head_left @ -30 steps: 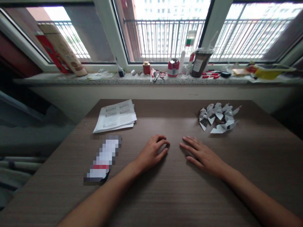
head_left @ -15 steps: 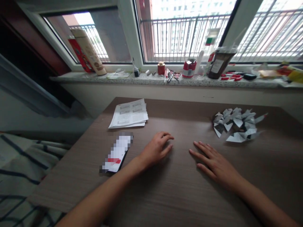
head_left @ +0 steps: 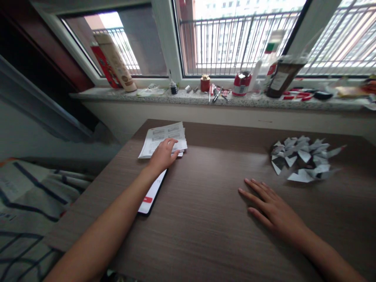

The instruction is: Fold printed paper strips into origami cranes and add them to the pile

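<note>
My left hand (head_left: 163,156) is over the near edge of a stack of printed paper sheets (head_left: 160,135), its fingers apart and slightly bent. Whether the fingertips touch the top sheet I cannot tell. Below that wrist lies a phone (head_left: 152,196) with a lit white screen, partly covered by my forearm. My right hand (head_left: 272,209) rests on the brown table (head_left: 211,219) with fingers spread, holding nothing. Beyond it, at the far right, several folded paper pieces (head_left: 302,150), white with dark patches, stand in a curved cluster.
Along the stone windowsill (head_left: 176,100) behind the table stand a beige bottle (head_left: 116,62), a red-brown jar (head_left: 205,83), a red can (head_left: 242,83) and a dark drink cup (head_left: 284,76). Striped fabric (head_left: 32,196) is beside the table's left edge.
My left hand has moved left and away from me, from the middle of the table to the paper stack. My right hand stays on the table. The view has shifted slightly.
</note>
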Demonstrator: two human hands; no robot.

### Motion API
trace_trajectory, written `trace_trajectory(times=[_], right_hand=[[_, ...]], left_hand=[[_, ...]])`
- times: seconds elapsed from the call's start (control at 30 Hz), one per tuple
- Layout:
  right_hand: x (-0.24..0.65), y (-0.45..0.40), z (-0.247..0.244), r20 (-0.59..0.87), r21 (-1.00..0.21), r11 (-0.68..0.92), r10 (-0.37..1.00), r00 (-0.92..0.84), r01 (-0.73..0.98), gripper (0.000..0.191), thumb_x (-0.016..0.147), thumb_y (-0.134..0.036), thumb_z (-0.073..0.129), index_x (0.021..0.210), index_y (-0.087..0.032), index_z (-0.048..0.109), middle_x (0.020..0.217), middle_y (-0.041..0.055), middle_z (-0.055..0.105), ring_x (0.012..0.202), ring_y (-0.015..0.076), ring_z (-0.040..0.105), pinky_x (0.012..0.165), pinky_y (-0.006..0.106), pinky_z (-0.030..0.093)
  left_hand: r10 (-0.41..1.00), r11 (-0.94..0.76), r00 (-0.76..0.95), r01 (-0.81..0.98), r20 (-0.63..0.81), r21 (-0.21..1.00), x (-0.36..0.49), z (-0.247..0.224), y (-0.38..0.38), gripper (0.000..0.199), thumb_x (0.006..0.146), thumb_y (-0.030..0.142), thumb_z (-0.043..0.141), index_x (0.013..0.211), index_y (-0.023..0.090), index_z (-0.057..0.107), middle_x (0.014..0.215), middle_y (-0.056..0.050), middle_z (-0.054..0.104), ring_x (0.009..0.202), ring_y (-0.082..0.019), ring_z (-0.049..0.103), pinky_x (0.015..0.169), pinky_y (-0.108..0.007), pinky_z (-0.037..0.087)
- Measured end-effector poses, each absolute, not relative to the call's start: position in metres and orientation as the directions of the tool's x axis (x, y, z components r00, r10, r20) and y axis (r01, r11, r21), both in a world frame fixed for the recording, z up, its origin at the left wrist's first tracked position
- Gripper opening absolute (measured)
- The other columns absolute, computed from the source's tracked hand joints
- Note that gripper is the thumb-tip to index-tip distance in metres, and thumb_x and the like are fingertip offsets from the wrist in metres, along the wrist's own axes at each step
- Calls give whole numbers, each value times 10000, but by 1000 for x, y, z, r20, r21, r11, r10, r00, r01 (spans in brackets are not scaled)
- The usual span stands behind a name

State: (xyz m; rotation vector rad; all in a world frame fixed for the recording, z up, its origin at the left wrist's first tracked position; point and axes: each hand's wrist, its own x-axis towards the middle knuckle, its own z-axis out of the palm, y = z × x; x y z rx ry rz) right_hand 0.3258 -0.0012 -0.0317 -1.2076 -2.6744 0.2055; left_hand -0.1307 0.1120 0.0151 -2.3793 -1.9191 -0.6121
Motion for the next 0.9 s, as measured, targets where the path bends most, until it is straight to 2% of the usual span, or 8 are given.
trace_trajectory(times=[0.1,0.37,0.57,0.8,0.9], right_hand=[[326,-1,-31,124,-190,663,747,-653,724,609,1051,-469,519,1619,-475,299,1736,-23,211,1551,326,323,1232,619,348],[326,0,-31,129,-178,672,740,-660,719,638,1043,-458,538,1626,-470,280,1731,-10,232,1547,333,334,1215,634,370],[326,0,-31,125,-206,666,745,-655,717,613,1044,-471,532,1616,-474,311,1730,-20,234,1545,338,334,1218,637,362],[326,1,-31,124,-204,667,744,-657,716,604,1050,-459,522,1614,-482,306,1730,-22,239,1554,317,321,1226,617,358],[325,1,-31,138,-199,673,739,-660,712,616,1051,-449,526,1619,-482,290,1729,-19,242,1553,312,325,1228,612,356]], left_hand=[[945,-236,172,947,279,215,-137,9,116,373,970,279,617,1324,169,565,1417,-174,566,1337,-330,544,1157,-495,427],[957,-238,194,950,213,203,-143,5,113,415,963,280,616,1354,159,548,1377,-166,603,1286,-324,587,1095,-466,477],[969,-201,163,958,187,206,-142,8,110,342,973,302,618,1292,188,569,1343,-142,626,1226,-315,619,1040,-435,495],[981,-133,93,962,172,240,-141,10,112,189,1062,311,442,1151,203,569,1115,-126,700,1023,-304,681,843,-398,520],[981,-124,80,958,176,257,-142,11,113,165,1063,274,412,1088,204,559,1028,-116,701,955,-291,679,814,-382,511]])
